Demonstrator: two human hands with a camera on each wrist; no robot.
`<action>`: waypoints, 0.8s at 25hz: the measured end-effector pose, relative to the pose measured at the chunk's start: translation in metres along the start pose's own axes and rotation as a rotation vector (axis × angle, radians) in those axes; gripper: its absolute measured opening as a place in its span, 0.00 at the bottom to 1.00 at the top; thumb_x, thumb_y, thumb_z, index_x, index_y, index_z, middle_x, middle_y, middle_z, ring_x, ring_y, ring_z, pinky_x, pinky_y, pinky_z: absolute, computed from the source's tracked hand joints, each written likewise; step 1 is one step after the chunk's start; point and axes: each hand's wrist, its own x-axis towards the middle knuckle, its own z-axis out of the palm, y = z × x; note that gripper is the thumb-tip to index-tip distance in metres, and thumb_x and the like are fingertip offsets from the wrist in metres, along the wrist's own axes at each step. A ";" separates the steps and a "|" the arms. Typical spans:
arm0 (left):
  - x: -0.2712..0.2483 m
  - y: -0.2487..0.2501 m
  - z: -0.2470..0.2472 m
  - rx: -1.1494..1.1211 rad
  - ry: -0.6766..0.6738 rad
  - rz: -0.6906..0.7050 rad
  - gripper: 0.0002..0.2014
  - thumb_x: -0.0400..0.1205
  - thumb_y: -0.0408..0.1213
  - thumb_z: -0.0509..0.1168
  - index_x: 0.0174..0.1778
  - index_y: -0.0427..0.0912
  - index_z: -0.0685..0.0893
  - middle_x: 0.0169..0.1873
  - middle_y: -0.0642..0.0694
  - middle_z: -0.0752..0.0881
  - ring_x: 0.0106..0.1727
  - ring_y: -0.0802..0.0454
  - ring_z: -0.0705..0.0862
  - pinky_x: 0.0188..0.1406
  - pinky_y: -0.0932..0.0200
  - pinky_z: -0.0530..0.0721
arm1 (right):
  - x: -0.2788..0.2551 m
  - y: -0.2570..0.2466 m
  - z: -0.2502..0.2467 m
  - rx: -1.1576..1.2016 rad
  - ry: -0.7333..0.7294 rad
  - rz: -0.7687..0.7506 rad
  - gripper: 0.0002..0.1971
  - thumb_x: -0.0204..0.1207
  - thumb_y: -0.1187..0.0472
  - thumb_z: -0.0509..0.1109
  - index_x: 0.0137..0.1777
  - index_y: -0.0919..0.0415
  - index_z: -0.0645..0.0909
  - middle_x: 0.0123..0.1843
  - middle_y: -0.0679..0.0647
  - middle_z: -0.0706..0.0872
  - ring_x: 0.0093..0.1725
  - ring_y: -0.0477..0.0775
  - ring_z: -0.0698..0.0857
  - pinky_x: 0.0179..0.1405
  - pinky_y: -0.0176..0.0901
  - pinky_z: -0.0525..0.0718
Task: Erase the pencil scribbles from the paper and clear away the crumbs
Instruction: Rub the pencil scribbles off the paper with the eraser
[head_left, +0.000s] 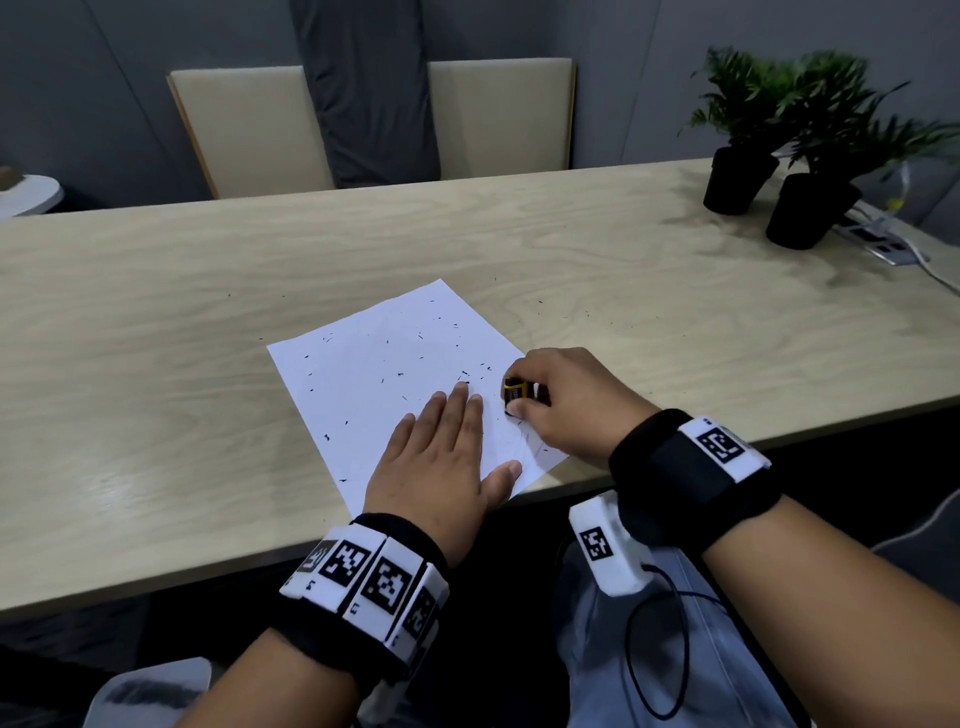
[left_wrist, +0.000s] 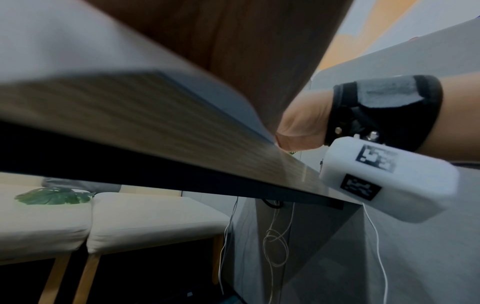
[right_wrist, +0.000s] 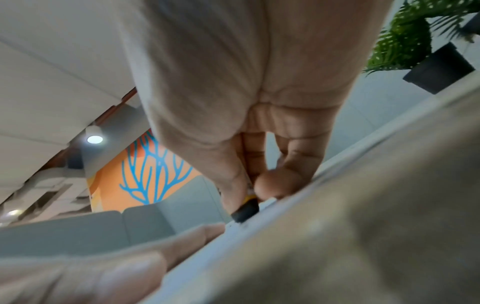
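A white sheet of paper (head_left: 374, 374) lies askew near the front edge of the wooden table (head_left: 156, 322), strewn with small dark eraser crumbs (head_left: 400, 373). My left hand (head_left: 441, 457) lies flat on the sheet's near part, fingers straight, pressing it down. At the paper's right edge my right hand (head_left: 566, 405) grips a black eraser with a yellow sleeve (head_left: 517, 391), its tip on the sheet. In the right wrist view the black eraser (right_wrist: 245, 211) touches the paper's edge (right_wrist: 267, 202) under my fingertips. Faint pencil lines remain near the right corner (head_left: 530, 441).
Several crumbs also lie on the bare table beyond the paper (head_left: 540, 301). Two potted plants (head_left: 769, 156) and a power strip (head_left: 883, 244) stand at the far right. A beige chair (head_left: 249, 130) with a grey cloth sits behind the table.
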 end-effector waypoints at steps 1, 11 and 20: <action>0.000 0.000 -0.001 0.000 -0.001 0.001 0.37 0.86 0.63 0.37 0.86 0.47 0.34 0.84 0.51 0.32 0.85 0.54 0.33 0.84 0.52 0.36 | -0.001 0.003 -0.004 0.022 -0.027 0.026 0.03 0.75 0.61 0.71 0.45 0.57 0.86 0.43 0.48 0.86 0.41 0.50 0.82 0.43 0.43 0.80; 0.000 0.000 0.000 0.011 -0.017 0.004 0.39 0.83 0.65 0.32 0.86 0.46 0.35 0.85 0.51 0.32 0.85 0.54 0.33 0.84 0.52 0.37 | -0.002 0.009 -0.010 -0.002 -0.105 0.042 0.03 0.74 0.62 0.72 0.44 0.54 0.86 0.42 0.47 0.87 0.43 0.49 0.84 0.44 0.43 0.82; 0.000 -0.001 0.000 -0.005 0.015 0.002 0.37 0.86 0.63 0.38 0.86 0.46 0.36 0.85 0.51 0.33 0.85 0.53 0.35 0.84 0.52 0.37 | -0.009 0.013 -0.016 -0.042 -0.160 0.031 0.02 0.74 0.61 0.72 0.44 0.54 0.86 0.43 0.49 0.88 0.45 0.51 0.86 0.51 0.53 0.86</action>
